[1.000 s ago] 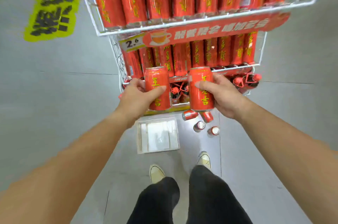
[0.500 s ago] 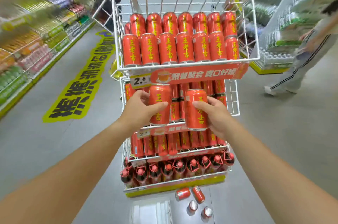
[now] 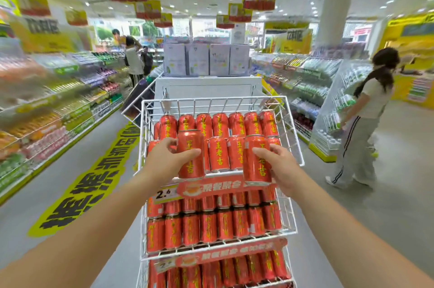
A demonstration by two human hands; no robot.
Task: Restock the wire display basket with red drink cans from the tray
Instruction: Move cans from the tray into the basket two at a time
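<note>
Both cans have risen from the lower tier to the top basket [image 3: 291,137]: the left hand [image 3: 164,158] grips one can [image 3: 190,153], the right hand [image 3: 280,167] another [image 3: 257,158], both upright at its front rim, ready to go in.

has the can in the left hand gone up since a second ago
Yes. The can in the left hand has risen: it was level with the lower baskets, and now sits in front of the top wire basket, above the price tag.
</note>
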